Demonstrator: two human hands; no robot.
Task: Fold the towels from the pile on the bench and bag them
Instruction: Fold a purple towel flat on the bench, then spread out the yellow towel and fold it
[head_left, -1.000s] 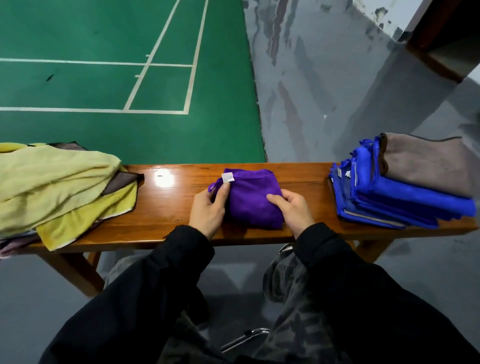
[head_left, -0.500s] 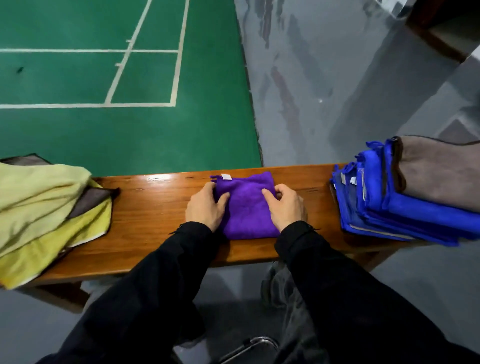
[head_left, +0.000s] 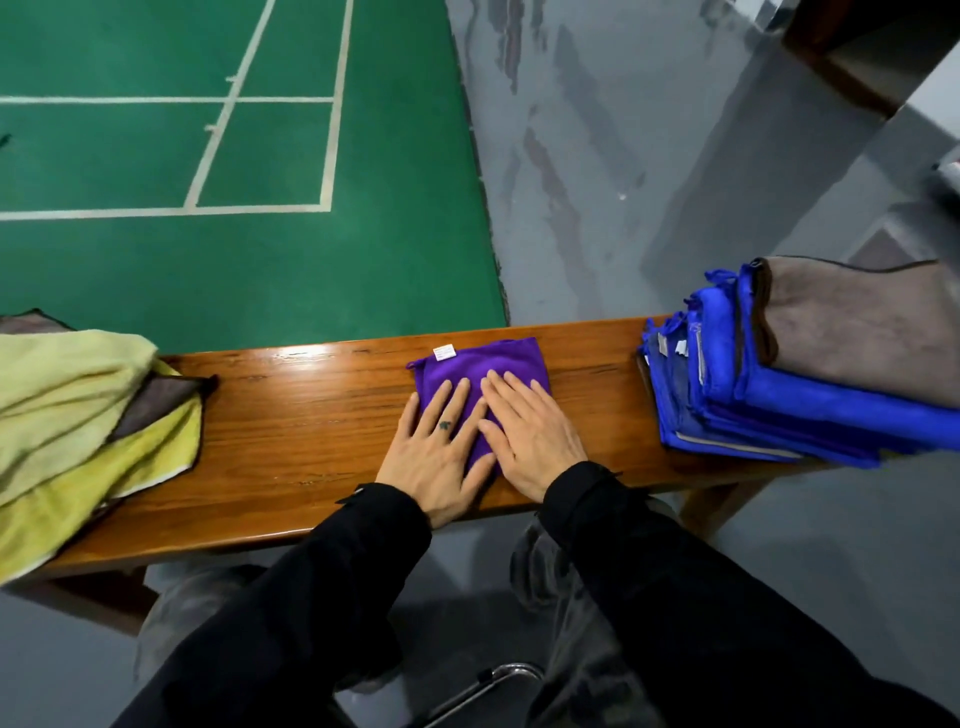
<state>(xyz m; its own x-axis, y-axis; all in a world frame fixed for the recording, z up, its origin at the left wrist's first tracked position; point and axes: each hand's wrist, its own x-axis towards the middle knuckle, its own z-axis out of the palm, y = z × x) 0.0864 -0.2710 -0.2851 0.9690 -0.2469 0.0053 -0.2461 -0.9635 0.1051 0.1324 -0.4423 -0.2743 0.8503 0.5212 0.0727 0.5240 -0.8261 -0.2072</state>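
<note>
- Pressing flat on the purple towel (head_left: 483, 366) with both palms: left hand (head_left: 435, 453) and right hand (head_left: 531, 435) side by side, fingers straight and slightly spread, gripping nothing.
- Lying at the centre of the frame on the wooden bench (head_left: 311, 415), folded to a small square, white label (head_left: 444, 353) showing at its far left corner.
- Looking nearly finished for this one towel; probably only a last smoothing left before moving it aside.
- Resting at the right of the frame, well apart from the hands: a stack of folded towels (head_left: 789, 410), mostly blue, with a grey-brown one on top. Judging from this, a good part of the folding already done.
- Waiting at the left edge of the frame: a loose pile (head_left: 78, 405) of yellow and brown towels, unfolded, hanging partly over the near edge of the bench. Still several pieces to fold, it seems.
- Seeing no bag anywhere in the frame, so bagging apparently not yet started; cannot tell where the bag is.
</note>
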